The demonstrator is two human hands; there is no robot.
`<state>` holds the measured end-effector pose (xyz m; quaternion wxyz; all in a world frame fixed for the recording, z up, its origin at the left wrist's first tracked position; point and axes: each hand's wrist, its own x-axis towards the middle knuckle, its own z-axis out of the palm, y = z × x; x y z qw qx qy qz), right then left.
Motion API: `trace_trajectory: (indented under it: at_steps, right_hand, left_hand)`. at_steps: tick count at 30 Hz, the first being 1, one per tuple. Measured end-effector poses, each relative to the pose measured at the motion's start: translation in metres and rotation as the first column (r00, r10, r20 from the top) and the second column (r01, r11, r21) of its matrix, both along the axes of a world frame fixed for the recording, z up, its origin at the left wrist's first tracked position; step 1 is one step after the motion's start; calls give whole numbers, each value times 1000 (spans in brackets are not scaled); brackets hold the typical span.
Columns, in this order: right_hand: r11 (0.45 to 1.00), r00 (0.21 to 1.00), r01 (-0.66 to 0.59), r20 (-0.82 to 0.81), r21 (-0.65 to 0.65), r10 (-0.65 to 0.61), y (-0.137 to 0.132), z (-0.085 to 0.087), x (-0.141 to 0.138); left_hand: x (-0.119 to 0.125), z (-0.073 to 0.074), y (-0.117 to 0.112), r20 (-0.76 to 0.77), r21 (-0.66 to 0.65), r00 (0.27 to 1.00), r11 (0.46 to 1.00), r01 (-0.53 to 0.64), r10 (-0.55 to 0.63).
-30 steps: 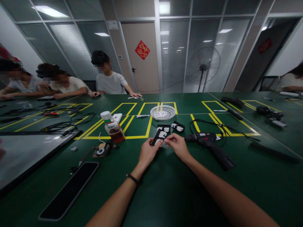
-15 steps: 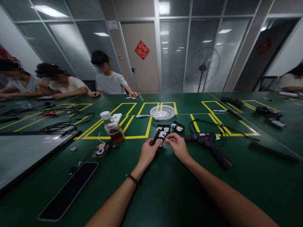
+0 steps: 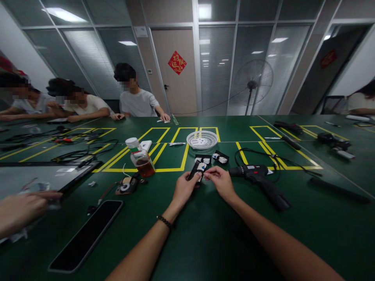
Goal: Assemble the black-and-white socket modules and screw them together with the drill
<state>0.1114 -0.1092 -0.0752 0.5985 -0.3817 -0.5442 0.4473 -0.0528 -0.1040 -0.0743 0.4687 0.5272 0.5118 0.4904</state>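
In the head view, the left hand point(image 3: 184, 188) is gripping a small black part point(image 3: 195, 171) with a white piece on it, over the middle of the green surface point(image 3: 205, 234). The right hand point(image 3: 222, 182) is pinching the part's near end. A black drill point(image 3: 259, 177) is lying just to the right, and a bottle point(image 3: 140, 158) is standing to the left.

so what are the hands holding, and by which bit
A small black-and-white part: the left hand grips its lower end, and the right hand seems to pinch its right edge with the fingertips.
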Motion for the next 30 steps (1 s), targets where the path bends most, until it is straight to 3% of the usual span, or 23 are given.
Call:
trace_trajectory:
  at_steps: [9, 16, 21, 25, 30]
  right_hand:
    - [999, 996, -28, 86, 41, 24, 0, 1, 4]
    - [981, 949, 50, 296, 189, -106, -6, 9, 7]
    - [954, 900, 40, 404, 297, -164, -13, 19, 9]
    - [946, 875, 23, 452, 323, -176, -15, 22, 11]
    - [945, 858, 19, 479, 327, -183, -14, 23, 12]
  left_hand:
    - [-3, 3, -2, -104, 50, 994, 999, -6, 11]
    - [-4, 3, -2, -136, 90, 990, 996, -18, 30]
    - [-2, 8, -5, -125, 72, 990, 996, -50, 59]
    - [-1, 14, -9, -103, 67, 989, 993, -99, 106]
    - [-3, 17, -10, -137, 98, 986, 992, -81, 94]
